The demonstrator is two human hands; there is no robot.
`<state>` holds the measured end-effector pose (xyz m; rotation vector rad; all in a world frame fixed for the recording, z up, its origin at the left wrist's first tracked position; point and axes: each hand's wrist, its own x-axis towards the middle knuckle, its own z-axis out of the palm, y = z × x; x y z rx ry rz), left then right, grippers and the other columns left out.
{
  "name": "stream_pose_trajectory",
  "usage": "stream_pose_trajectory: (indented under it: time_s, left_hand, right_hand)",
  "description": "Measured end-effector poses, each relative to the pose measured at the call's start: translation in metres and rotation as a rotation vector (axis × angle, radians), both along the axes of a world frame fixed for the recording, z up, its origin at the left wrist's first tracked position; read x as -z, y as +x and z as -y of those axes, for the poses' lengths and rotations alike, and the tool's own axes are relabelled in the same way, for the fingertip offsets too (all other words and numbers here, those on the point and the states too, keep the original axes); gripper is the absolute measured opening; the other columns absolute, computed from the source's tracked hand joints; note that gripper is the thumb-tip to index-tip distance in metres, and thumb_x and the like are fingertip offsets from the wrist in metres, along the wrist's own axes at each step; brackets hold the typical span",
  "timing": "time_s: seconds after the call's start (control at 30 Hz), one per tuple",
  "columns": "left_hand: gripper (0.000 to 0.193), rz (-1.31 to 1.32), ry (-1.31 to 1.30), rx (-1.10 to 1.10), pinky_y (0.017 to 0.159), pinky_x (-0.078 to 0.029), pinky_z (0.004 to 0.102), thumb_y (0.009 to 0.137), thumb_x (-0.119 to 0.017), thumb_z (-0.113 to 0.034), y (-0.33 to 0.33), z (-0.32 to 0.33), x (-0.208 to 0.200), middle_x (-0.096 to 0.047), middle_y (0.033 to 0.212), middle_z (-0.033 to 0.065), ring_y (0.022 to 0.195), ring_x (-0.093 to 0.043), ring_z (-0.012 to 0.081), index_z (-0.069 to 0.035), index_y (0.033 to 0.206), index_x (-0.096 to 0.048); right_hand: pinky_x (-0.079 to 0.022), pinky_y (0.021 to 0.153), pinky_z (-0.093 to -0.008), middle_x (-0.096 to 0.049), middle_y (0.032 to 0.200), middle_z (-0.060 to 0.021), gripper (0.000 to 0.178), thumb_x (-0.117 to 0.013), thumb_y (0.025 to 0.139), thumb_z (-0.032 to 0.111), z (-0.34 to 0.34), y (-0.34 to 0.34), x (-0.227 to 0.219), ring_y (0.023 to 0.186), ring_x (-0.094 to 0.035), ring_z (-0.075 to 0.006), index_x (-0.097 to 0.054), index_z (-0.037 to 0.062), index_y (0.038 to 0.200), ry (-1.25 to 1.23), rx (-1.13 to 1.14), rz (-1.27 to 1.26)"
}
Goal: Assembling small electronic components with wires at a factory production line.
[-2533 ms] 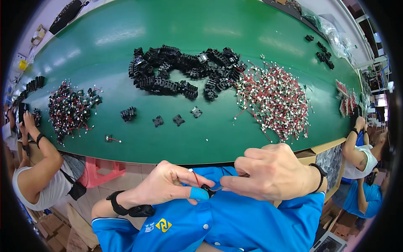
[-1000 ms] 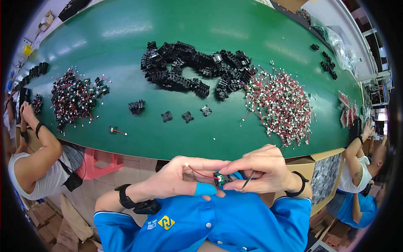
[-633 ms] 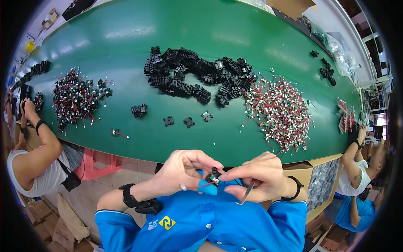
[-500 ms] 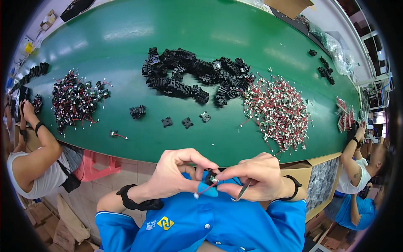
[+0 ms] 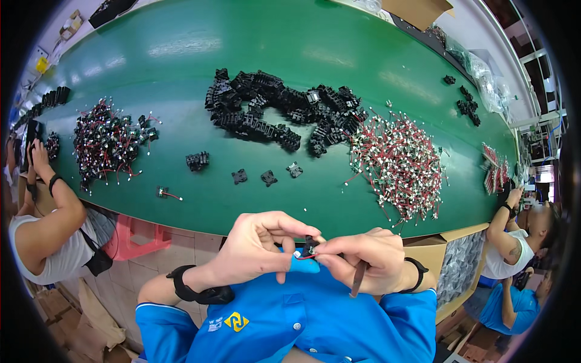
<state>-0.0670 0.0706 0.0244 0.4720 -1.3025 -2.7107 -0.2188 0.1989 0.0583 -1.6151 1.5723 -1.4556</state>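
While gripping one small black part [image 5: 309, 247] between finger and thumb of the left hand [image 5: 260, 248], meets its right side with the fingertips of the right hand [image 5: 366, 257]. Holds it up against the blue shirt [image 5: 272, 327], just on the near side of the desk [image 5: 339, 209]. Keeps one thin metal tool [image 5: 358, 281] gripped in the right hand too, slanted downward and slightly left.

Counted on the desk: three loose black pieces [image 5: 239, 176] in a spaced row, one small black cluster [image 5: 197, 160] to their left, one wired piece [image 5: 162, 192] near the front edge. Farther back, one long winding stack of black pieces [image 5: 260, 124]. At left, one dark wired heap [image 5: 103, 148]; at right, one larger red-and-white wire heap [image 5: 399, 163]; both too tangled to count singly. Past that, one bundle of red wires [image 5: 495, 171].

On the shirt, one yellow diamond emblem [image 5: 236, 322] with tiny white lettering beside it.

As for direction, nearly upright in the fingers, with the long axis running roughly up and down. From the lower end, one red wire [image 5: 307, 258] leading left across the blue thumb wrap [image 5: 305, 265] to one white plug [image 5: 296, 254].
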Motion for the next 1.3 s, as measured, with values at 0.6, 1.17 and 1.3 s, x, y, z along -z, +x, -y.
stream_pose_trajectory:
  time_s: [0.6, 1.17, 1.3]
  left_hand:
    - [0.037, 0.037, 0.341, 0.488, 0.036, -0.043, 0.0208, 0.086, -0.057, -0.008, 0.0, 0.016, 0.002, -0.062, 0.074, 0.0066, 0.042, -0.046, 0.0056, 0.005, 0.12, -0.054]
    - [0.036, 0.019, 0.438, 0.536, 0.038, -0.046, 0.0212, 0.085, -0.053, -0.002, -0.001, 0.011, 0.012, -0.064, 0.089, 0.012, 0.045, -0.043, 0.0048, 0.005, 0.121, -0.053]
    - [0.036, 0.003, 0.454, 0.533, 0.04, -0.048, 0.0214, 0.085, -0.054, -0.002, -0.002, 0.013, 0.01, -0.064, 0.09, 0.0122, 0.047, -0.045, 0.0049, 0.005, 0.121, -0.053]
  right_hand:
    - [-0.015, 0.042, -0.0228, -0.035, 0.052, 0.0091, 0.032, -0.068, 0.059, 0.019, -0.001, -0.016, -0.001, 0.044, -0.029, -0.0034, -0.07, 0.0066, 0.088, -0.422, -0.144, -0.651]
    - [-0.015, 0.045, -0.0232, -0.036, 0.053, 0.0103, 0.026, -0.07, 0.063, 0.019, -0.005, -0.018, -0.001, 0.045, -0.029, -0.0027, -0.069, 0.0097, 0.087, -0.408, -0.154, -0.711]
    - [-0.015, 0.045, -0.0231, -0.035, 0.053, 0.0104, 0.026, -0.07, 0.063, 0.019, -0.006, -0.021, -0.002, 0.045, -0.029, -0.0027, -0.069, 0.0097, 0.087, -0.393, -0.181, -0.687]
